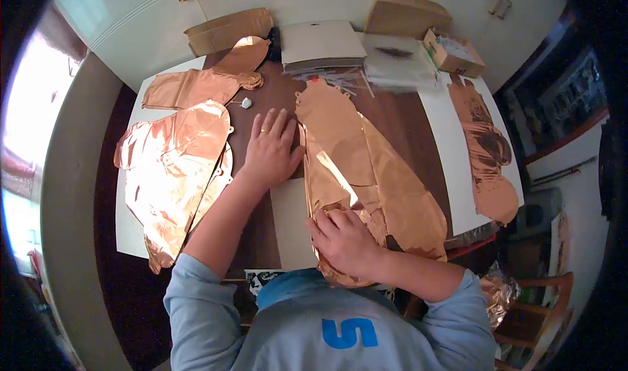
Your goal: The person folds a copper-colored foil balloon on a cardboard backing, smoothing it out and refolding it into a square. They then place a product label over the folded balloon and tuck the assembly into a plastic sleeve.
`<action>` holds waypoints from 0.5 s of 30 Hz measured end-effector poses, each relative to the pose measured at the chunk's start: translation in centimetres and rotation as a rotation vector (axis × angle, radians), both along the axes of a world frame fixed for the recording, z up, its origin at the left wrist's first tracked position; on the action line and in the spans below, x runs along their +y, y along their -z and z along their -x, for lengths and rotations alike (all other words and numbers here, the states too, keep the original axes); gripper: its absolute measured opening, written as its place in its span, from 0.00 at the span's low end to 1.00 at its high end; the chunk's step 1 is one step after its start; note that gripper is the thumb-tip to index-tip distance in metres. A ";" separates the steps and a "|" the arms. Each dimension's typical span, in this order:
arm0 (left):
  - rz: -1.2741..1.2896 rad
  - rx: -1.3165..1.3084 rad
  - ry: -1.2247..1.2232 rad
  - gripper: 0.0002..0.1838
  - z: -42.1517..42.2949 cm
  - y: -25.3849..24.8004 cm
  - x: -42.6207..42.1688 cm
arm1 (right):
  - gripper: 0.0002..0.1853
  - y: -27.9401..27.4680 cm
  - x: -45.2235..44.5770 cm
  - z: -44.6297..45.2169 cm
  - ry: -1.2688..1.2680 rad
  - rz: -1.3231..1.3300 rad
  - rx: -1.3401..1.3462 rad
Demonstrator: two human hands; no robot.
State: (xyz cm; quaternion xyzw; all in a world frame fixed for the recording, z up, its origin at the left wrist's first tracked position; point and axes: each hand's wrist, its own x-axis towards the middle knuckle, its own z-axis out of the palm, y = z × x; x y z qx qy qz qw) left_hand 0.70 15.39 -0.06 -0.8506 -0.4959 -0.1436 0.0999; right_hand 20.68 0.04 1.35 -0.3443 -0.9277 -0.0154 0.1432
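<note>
A flat, uninflated rose-gold foil balloon [340,132] lies lengthwise on the table in front of me, its near end folded and creased. My left hand [271,150] rests flat with fingers stretched out, a ring on one of them, along the balloon's left edge. Lower down, my right hand [350,242] presses on the near part of the foil, its fingers bent and gripping it; the fingertips are partly hidden. To the left of my left arm lies a stack of shiny foil balloons [173,165], with small tabs along its edge.
More folded foil [203,83] lies at the far left, near a small white piece [246,103]. At the back are a white box [322,44], thin straws [340,79], clear plastic bags [399,60] and an open carton [453,54]. Another foil balloon [484,149] lies on the right.
</note>
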 end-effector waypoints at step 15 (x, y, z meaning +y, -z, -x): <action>0.112 -0.143 0.089 0.36 -2.0 0.3 -3.3 | 0.23 -0.5 -0.4 0.1 0.026 0.024 0.001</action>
